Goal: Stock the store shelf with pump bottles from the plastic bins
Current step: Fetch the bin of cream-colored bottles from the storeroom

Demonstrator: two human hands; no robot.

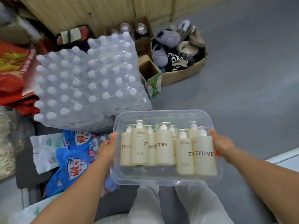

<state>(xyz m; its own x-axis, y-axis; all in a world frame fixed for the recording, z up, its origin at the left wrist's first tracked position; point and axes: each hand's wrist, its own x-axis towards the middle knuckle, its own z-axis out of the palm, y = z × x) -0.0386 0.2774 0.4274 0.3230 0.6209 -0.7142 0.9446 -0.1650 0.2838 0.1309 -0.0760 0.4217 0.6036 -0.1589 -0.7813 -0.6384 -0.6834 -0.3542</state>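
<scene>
A clear plastic bin (165,179) hangs in front of my legs, held at both ends. Inside it stand several cream pump bottles (164,147) with white pumps and "ZYOME" lettering. My left hand (106,149) grips the bin's left end by an orange handle. My right hand (222,145) grips the right end, also at an orange handle. No store shelf is in view.
Shrink-wrapped packs of water bottles (84,81) are stacked at the left. Blue and white bags (71,160) lie below them. A cardboard box of fuzzy slippers (179,50) and a small open carton (151,76) stand behind. Grey floor (242,78) stretches to the right.
</scene>
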